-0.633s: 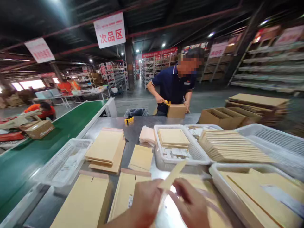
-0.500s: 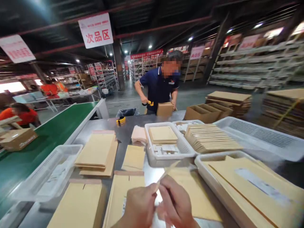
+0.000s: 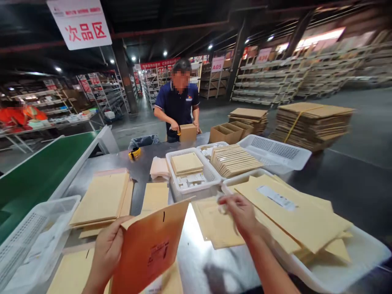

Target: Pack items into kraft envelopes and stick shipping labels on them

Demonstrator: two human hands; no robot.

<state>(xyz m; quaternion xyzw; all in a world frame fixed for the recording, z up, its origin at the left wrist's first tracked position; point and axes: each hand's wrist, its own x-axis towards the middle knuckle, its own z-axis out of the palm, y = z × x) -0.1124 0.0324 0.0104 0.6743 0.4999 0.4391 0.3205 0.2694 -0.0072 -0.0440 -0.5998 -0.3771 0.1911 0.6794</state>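
My left hand (image 3: 109, 248) is closed on the left edge of a yellow-brown envelope (image 3: 150, 245), which is tilted up with a short black mark near its top. My right hand (image 3: 240, 212) is closed on a small whitish piece (image 3: 222, 204), blurred, over yellow envelopes (image 3: 211, 222) lying on the metal table. Beside that hand, large envelopes (image 3: 294, 212) with a white label fill a white basket (image 3: 364, 253). Stacked envelopes (image 3: 99, 196) lie beyond my left hand.
Across the table (image 3: 147, 157) a person in a dark shirt (image 3: 180, 98) holds a cardboard box (image 3: 188, 132). A green conveyor (image 3: 45, 175) runs at left. A white basket (image 3: 196, 183) holds small envelopes; another basket (image 3: 36, 241) stands at left. Flattened cardboard (image 3: 312, 122) is stacked behind.
My hands have moved apart, the left with the envelope, the right outward with the whitish piece. The view has turned right. The person's tool hand is now against the box.
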